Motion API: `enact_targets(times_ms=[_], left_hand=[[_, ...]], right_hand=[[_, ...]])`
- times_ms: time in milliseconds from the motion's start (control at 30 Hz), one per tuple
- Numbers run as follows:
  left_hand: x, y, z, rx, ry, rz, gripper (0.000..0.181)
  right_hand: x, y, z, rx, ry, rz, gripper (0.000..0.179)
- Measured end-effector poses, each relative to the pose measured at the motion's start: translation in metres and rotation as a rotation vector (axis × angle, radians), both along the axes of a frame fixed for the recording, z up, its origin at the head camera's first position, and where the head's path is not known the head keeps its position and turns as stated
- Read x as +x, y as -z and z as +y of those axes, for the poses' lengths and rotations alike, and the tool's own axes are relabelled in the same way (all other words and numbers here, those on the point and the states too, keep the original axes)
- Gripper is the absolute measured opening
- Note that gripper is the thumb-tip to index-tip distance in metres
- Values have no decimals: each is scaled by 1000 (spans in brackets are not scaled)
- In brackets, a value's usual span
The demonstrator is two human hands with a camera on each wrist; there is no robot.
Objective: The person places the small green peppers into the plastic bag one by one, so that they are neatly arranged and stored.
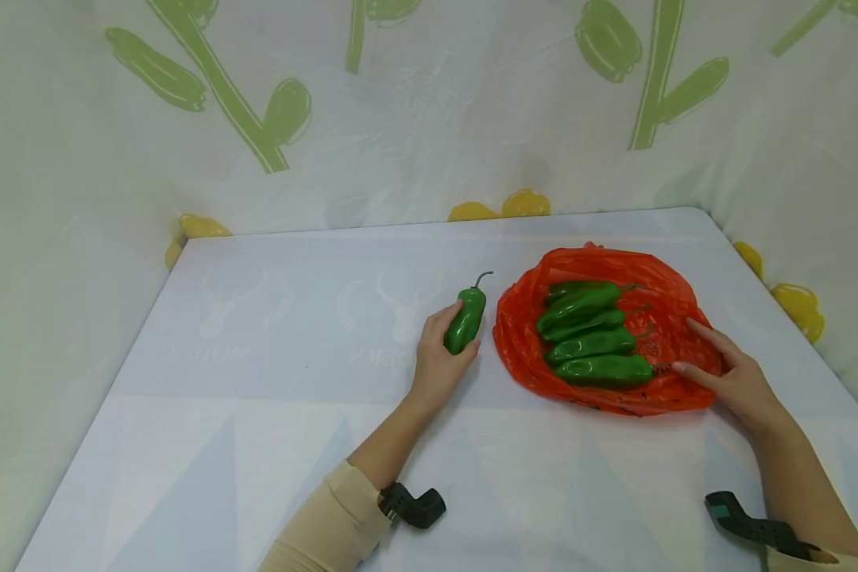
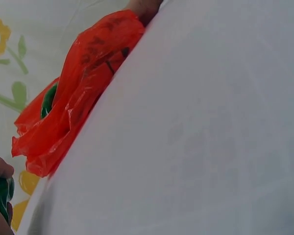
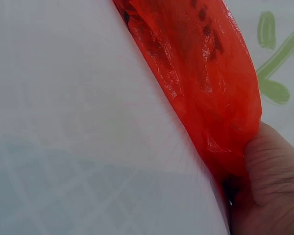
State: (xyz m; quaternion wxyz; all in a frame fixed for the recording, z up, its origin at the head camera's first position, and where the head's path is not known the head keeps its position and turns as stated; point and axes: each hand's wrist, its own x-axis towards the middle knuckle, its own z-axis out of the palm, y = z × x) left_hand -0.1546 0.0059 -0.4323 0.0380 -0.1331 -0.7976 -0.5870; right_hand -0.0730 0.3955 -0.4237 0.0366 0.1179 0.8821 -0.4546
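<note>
My left hand [image 1: 443, 357] grips a green chili pepper [image 1: 466, 322] above the table, its thin curved stem pointing up and away. In the left wrist view that pepper [image 2: 1, 193] shows only in part between the fingers. To the right, a red plastic bag [image 1: 522, 349] lies spread open with several green peppers [image 1: 593, 343] side by side in it. My right hand [image 1: 740, 381] holds the bag's right edge, thumb and a finger reaching over the rim; its other fingers are hidden. In the right wrist view the hand [image 3: 274, 181] is against the red plastic.
The white table [image 1: 257, 461] has pale blue triangles and faint printed lettering. Behind it hangs a pale curtain [image 1: 429, 135] with green leaves and yellow shapes. Black straps circle both wrists, such as the left strap [image 1: 415, 507].
</note>
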Motion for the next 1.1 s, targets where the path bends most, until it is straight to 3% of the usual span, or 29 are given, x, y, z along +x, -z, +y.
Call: enact_targets(times_ms=[200, 633, 1100], left_hand=[[0, -10, 3, 5, 10, 26, 58], [3, -21, 15, 25, 76, -62, 59], [4, -36, 39, 60, 140, 31, 54]], right_hand=[[1, 0, 1, 15, -2, -4, 74], [2, 2, 0, -25, 9, -9, 73], [0, 1, 1, -5, -4, -3, 74]])
